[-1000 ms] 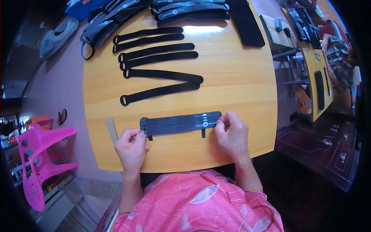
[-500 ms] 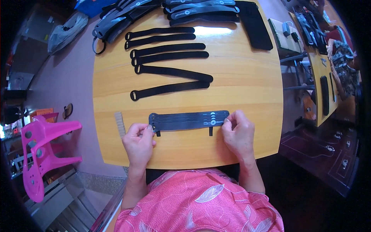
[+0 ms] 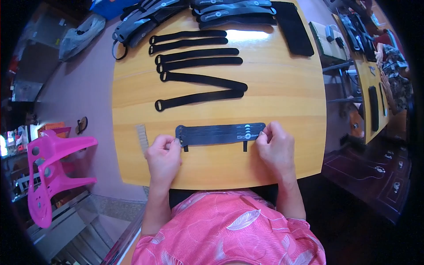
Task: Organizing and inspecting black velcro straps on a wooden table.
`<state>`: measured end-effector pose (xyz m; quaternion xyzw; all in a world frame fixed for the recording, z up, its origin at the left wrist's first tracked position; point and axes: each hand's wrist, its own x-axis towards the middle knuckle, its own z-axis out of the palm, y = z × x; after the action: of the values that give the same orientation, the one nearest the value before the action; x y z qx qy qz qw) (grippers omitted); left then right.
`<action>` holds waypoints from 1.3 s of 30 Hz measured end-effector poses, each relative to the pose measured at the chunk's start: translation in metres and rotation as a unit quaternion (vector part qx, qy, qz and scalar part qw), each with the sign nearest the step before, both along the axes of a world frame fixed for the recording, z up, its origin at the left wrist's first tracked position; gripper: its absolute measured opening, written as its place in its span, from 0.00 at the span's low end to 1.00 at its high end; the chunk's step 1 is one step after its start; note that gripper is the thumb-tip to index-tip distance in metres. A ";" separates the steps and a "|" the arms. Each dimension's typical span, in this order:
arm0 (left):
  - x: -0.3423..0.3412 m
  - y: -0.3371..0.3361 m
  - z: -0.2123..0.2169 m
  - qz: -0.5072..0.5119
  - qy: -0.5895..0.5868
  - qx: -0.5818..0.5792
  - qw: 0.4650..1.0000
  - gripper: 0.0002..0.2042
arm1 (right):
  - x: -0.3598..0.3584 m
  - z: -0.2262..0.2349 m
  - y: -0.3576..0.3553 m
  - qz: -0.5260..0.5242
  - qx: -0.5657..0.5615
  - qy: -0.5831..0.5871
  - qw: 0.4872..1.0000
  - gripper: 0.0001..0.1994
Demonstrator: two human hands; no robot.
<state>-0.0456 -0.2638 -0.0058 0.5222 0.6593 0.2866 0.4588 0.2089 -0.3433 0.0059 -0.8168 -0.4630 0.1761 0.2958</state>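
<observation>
A stack of dark grey straps (image 3: 216, 135), fanned slightly so that their edges show as layers, lies flat near the front of the wooden table. My left hand (image 3: 164, 157) pinches the stack's left end, where the strap loops sit. At the other end, the fingertips of my right hand (image 3: 277, 148) are closed on its corner, beside white print. Two short black tabs (image 3: 245, 146) stick out from under the stack's near edge. Beyond it, several black straps with slotted ends (image 3: 201, 100) are laid out across the table, the nearest two forming a V.
Bundles of grey straps (image 3: 236, 12) and a wide black strip (image 3: 295, 31) lie along the table's far side. A ridged beige strip (image 3: 142, 138) is by my left hand. A pink stool (image 3: 59, 161) stands to the left. At the right, another person works at a second table (image 3: 366, 97).
The whole view has shifted slightly, with the table appearing a little further right. Both hands keep their pinch on the ends of the strap stack.
</observation>
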 end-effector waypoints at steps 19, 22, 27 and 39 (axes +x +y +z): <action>0.022 -0.044 0.036 -0.321 0.115 0.395 0.853 0.19 | -0.021 0.025 -0.018 0.098 0.141 -0.084 0.982 0.14; 0.015 -0.035 0.016 -0.372 0.168 0.329 0.851 0.25 | -0.065 0.018 -0.001 0.243 0.241 -0.108 0.934 0.19; 0.003 -0.022 0.005 -0.434 0.269 0.297 0.806 0.31 | -0.092 -0.019 -0.002 0.293 0.123 -0.142 0.937 0.25; 0.002 -0.021 0.003 -0.425 0.257 0.300 0.815 0.33 | -0.022 -0.003 -0.044 0.187 -0.049 -0.234 0.953 0.35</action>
<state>-0.0436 -0.2852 -0.0025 0.9167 0.3470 0.1024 0.1695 0.1872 -0.3869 0.0025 -0.7473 -0.6546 0.0552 0.1003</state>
